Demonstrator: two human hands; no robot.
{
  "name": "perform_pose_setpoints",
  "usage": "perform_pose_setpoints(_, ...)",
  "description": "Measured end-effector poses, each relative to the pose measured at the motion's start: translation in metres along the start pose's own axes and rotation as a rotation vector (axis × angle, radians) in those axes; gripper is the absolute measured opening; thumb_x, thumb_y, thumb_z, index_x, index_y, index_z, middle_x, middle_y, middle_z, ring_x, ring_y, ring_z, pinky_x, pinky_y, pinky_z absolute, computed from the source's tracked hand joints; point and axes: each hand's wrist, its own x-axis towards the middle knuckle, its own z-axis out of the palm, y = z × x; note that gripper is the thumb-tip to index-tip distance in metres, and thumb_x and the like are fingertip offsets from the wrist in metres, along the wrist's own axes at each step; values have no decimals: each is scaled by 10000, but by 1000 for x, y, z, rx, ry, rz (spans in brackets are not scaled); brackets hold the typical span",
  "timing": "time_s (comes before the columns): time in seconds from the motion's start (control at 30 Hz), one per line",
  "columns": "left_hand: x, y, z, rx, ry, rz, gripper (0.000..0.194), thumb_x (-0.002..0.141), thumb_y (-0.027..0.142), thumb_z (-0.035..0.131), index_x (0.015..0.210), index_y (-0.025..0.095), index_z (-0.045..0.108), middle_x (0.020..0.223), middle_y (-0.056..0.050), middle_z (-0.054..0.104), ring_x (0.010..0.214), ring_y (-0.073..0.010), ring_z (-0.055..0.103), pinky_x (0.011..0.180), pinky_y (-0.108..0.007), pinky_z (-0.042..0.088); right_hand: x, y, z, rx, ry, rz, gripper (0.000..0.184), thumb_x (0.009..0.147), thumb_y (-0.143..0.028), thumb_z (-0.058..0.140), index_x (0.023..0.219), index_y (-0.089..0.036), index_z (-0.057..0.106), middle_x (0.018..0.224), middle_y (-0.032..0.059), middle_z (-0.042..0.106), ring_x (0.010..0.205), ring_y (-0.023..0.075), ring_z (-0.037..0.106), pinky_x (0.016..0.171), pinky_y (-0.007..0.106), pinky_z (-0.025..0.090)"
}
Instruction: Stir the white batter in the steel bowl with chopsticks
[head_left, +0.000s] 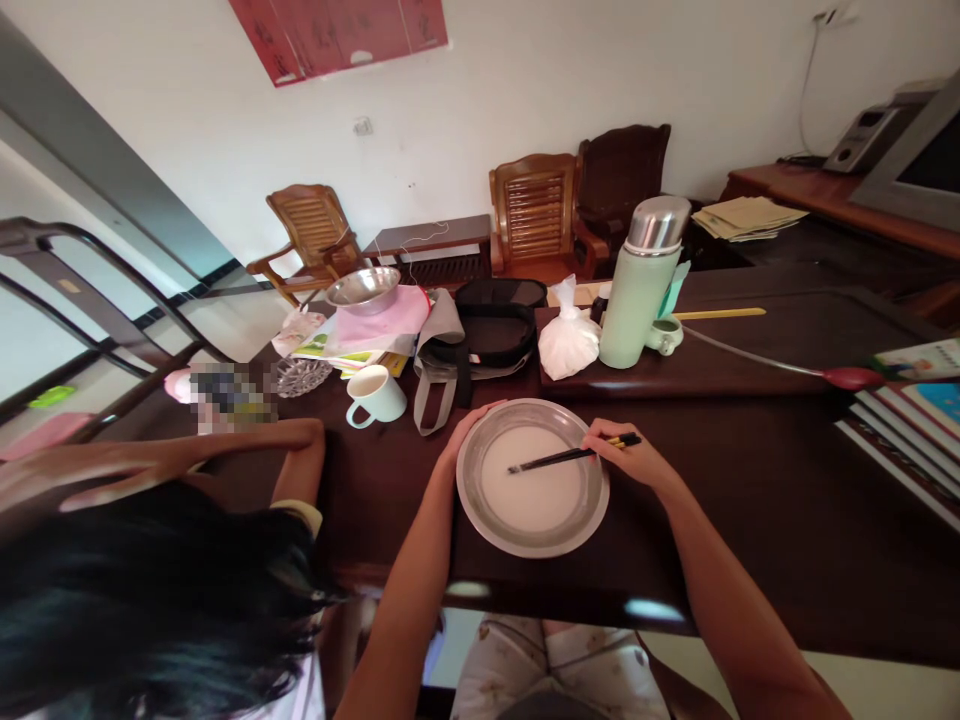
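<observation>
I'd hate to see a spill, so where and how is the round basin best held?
Probably by the rim, on opposite sides, coming from left and right: the basin is wide, round and holds pale liquid, so a one-sided lift could tip it. The left hand touches the left rim; the right hand holds chopsticks, best put down first.

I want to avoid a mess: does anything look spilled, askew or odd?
No spill shows around the basin. The metal bowl behind the mug looks odd, perched on a messy pile with pink material on top, seemingly uneven support.

Dark chopsticks [555, 459] slant over basin [534, 545] of milky liquid [532, 505]
</observation>
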Motion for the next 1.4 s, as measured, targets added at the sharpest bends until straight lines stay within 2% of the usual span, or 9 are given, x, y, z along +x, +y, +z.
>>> perform_pose_setpoints(0.13,1,-2,-2,-9,-23,7,385,790,354,593,1118,176,690,1170,-74,652,1216,-322,493,1077,-405,318,-1,2,-4,36,125,2,282,888,-362,529,687,-180,607,596,-1,575,583,140,551,603,265,413)
perform_pose_setpoints(0.33,-1,-1,-1,-5,-24,17,377,805,333,575,1123,165,686,1136,-70,668,1181,-302,528,1062,-388,340,1,0,1,10,-8,-9,253,869,-350,555,694,-182,627,650,11,597,620,148,555,598,264,406)
perform_pose_setpoints(0.5,-2,0,1,-1,-16,11,374,808,333,577,1123,162,683,1136,-80,667,1153,-298,546,1055,-394,346,0,3,-4,35,168,2,289,887,-355,528,666,-184,601,604,-1,574,585,140,549,598,265,405)
perform_pose_setpoints(0.67,0,0,0,-6,-15,12,359,816,323,572,1121,169,682,1136,-81,666,1175,-291,533,1053,-385,346,1,2,0,59,9,1,283,873,-354,539,665,-179,619,614,4,572,577,141,539,568,264,393)
perform_pose_setpoints(0.87,-1,0,0,-14,-9,2,377,821,327,566,1137,153,674,1133,-79,668,1168,-290,540,1048,-376,352,1,2,-4,42,158,-13,294,890,-344,525,657,-182,604,605,-4,563,573,133,541,590,262,398)
perform_pose_setpoints(1.03,0,-2,-3,3,-29,24,381,831,335,559,1152,160,669,1187,-73,644,1178,-286,531,1063,-372,337,1,-1,1,29,6,-11,264,880,-328,541,673,-183,618,617,1,575,589,138,539,579,259,393)
perform_pose_setpoints(1.1,0,-2,-3,1,-25,24,382,826,337,566,1149,161,671,1199,-77,637,1182,-289,529,1063,-375,338,2,-2,2,-21,16,-28,232,866,-317,567,686,-182,622,655,8,597,635,144,554,606,260,398)
perform_pose_setpoints(1.23,-1,0,0,-6,-11,4,387,807,349,580,1130,160,681,1182,-84,646,1183,-305,528,1060,-391,339,0,0,-4,40,156,-11,287,897,-337,522,668,-182,600,609,-4,566,578,131,546,589,259,400)
perform_pose_setpoints(1.4,-3,3,5,8,7,9,389,796,345,582,1121,157,686,1158,-74,659,1213,-312,498,1079,-393,315,0,-1,0,35,9,-26,256,877,-331,545,684,-181,622,642,2,577,598,136,545,581,258,401)
